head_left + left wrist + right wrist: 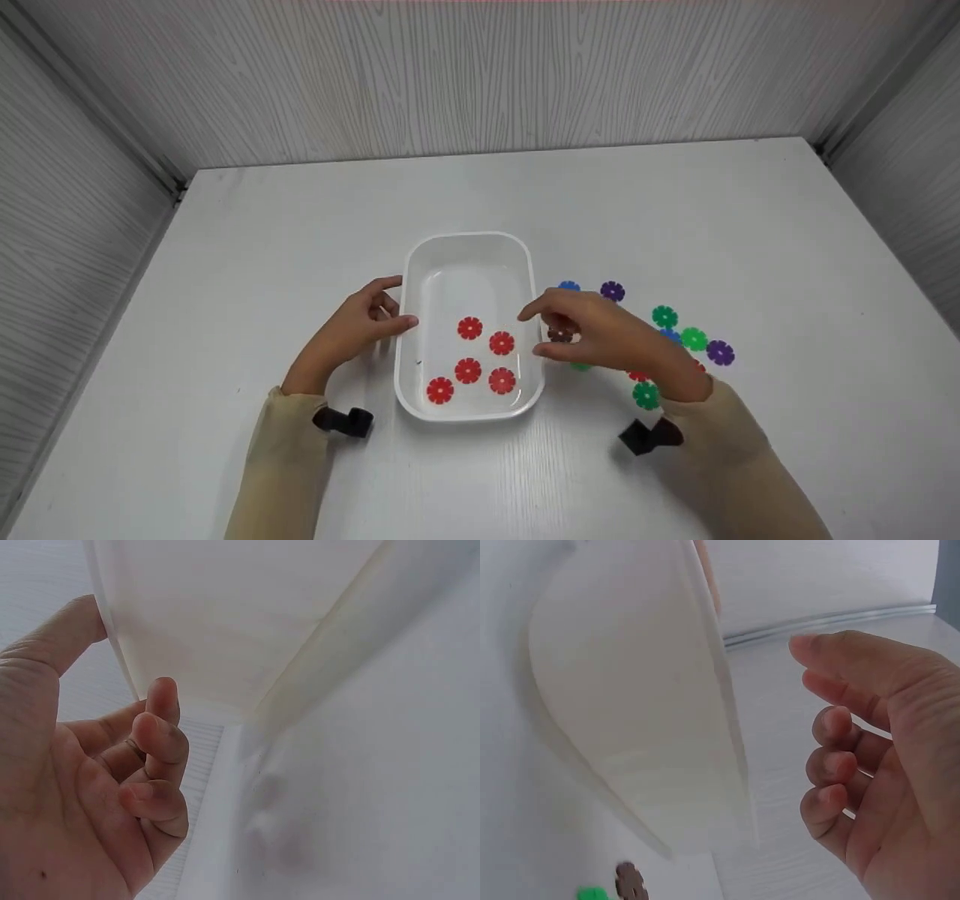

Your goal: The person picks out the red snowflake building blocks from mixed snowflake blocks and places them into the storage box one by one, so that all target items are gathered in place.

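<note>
A white rectangular tray (pixel 465 417) stands on the table with several red flower-shaped plastic discs (pixel 470 328) inside, mostly toward its near end. My left hand (pixel 356 326) grips the tray's left side, its thumb over the rim and its index finger along the outer wall. In the left wrist view, the other fingers of this hand (pixel 90 772) curl loosely beside the tray wall (pixel 210 622). Over the tray's right rim hovers my right hand (pixel 604 330), thumb and index finger apart with nothing between them. The right wrist view has this hand (pixel 877 757) near the tray wall (pixel 645 690), fingers loosely bent.
Right of the tray lie scattered discs of the same shape: purple (pixel 613 291), green (pixel 664 316), blue (pixel 569 286) and brown (pixel 560 335) among them, some partly hidden under my right hand and wrist. A pale wood-grain panel (pixel 480 75) rises behind the table.
</note>
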The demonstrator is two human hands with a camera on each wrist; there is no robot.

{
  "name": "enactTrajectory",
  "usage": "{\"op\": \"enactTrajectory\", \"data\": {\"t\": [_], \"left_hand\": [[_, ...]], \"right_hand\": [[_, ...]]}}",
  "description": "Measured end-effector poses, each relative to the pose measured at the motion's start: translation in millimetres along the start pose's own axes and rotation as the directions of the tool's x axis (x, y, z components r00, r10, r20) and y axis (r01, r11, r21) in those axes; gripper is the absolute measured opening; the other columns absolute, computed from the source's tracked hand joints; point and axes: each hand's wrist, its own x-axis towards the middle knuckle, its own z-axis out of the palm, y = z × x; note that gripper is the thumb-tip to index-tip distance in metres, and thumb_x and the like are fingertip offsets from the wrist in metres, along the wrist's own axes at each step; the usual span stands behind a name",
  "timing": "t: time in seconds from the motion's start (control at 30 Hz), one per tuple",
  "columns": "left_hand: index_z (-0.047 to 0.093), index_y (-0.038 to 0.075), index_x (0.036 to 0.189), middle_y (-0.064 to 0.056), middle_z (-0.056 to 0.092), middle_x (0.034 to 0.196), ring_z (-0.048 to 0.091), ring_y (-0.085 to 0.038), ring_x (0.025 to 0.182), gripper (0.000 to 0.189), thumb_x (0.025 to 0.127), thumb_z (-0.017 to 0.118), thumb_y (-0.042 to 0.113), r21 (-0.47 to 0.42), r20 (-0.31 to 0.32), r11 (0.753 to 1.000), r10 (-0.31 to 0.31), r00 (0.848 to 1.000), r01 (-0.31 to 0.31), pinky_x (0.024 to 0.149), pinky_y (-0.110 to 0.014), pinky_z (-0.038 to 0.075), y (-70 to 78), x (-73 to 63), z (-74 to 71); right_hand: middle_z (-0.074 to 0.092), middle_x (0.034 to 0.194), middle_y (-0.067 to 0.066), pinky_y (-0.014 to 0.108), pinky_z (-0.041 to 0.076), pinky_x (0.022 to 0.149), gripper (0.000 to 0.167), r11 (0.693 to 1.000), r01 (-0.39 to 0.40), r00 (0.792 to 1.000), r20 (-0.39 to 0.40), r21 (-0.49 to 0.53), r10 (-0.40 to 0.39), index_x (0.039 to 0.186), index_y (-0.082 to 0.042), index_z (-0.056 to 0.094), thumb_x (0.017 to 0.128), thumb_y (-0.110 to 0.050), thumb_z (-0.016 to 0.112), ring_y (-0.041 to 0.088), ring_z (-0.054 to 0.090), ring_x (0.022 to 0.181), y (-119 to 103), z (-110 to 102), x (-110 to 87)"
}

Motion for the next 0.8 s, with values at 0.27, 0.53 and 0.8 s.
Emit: {"op": "enactTrajectory", "data": {"t": [0.27,0.53,0.8], "left_hand": [[0.038,0.016,0.147,-0.009,0.053,0.105,0.049,-0.019,0.084,0.073,0.086,0.071,0.038,0.002,0.002,1.000,0.007,1.000,-0.007,0.070,-0.029,0.044,0.4,-1.5,1.1],[0.036,0.017,0.148,-0.010,0.053,0.107,0.049,-0.020,0.086,0.074,0.086,0.070,0.040,0.017,0.003,1.000,0.000,1.000,0.000,0.071,-0.029,0.043,1.5,-2.4,-2.4],[0.036,0.015,0.148,-0.010,0.053,0.107,0.049,-0.020,0.086,0.075,0.086,0.070,0.041,0.014,0.007,1.000,0.013,1.000,-0.013,0.071,-0.030,0.042,0.5,-2.3,0.8]], "right_hand": [[0.054,0.090,0.009,0.021,0.045,0.067,0.041,0.995,-0.097,0.995,0.020,-0.023,0.097,0.120,-0.008,0.060,0.084,-0.021,0.075,0.027,0.050,0.081,40,-28,-44.7],[0.055,0.092,0.002,0.021,0.045,0.068,0.033,0.975,-0.207,0.970,0.112,-0.076,0.215,0.118,-0.012,0.064,0.087,-0.022,0.071,0.017,0.049,0.082,73,-39,-83.4],[0.059,0.101,-0.003,0.028,0.051,0.080,0.031,0.945,-0.255,0.952,0.120,-0.204,0.283,0.118,-0.020,0.065,0.088,-0.022,0.069,0.013,0.052,0.091,82,-32,-89.7]]}}
